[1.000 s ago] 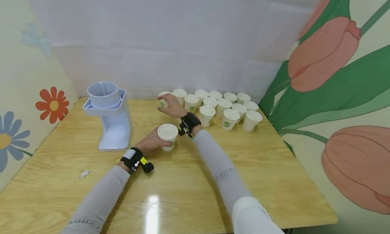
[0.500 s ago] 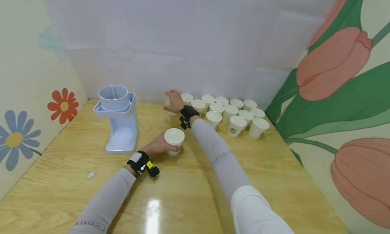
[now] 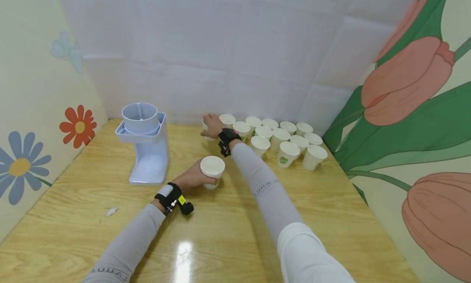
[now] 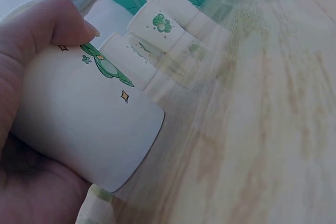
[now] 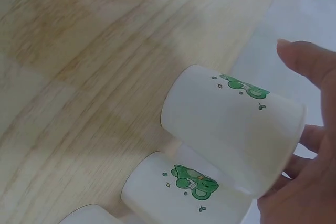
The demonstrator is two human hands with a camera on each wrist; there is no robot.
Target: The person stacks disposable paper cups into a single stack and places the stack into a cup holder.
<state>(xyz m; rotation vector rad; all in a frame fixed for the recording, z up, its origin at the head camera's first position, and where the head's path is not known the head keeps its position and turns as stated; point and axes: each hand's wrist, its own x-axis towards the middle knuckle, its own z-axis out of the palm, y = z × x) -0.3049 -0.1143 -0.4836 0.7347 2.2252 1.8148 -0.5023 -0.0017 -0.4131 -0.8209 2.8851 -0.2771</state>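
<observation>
And here it is, the far left end of the back row: the end cup (image 5: pixel 231 124) is found right in the mouth of the right grip (image 3: pixel 212 126), between thumb and fingers. The thumb is held clear of the cup's wall in the right wrist view, a gap plainly shown, while the other fingers are seen curving loosely behind the rim; the grip is spread, then, and whether the cup is touched by those rear fingers cannot be told. The cup is stood mouth up on the bench (image 3: pixel 220 238), its axis vertical and nearly parallel with that of the neighbouring cup (image 5: pixel 184 195), which is set so close beside it that contact cannot be ruled out. That side is the tight one — the thumb's side is left free, so a sideways closing round the wall would seem to be called for, with little room toward the neighbour. By the right hand the end cup is much more nearly reached; the left grip (image 3: pixel 192 177) is placed nearer the person, well apart, and is already occupied, thumb and fingers wrapped round the held cup (image 4: pixel 84 114). That one, too, is kept mouth up, between the blue dispenser (image 3: pixel 147 156) and the right forearm (image 3: pixel 257 183).
</observation>
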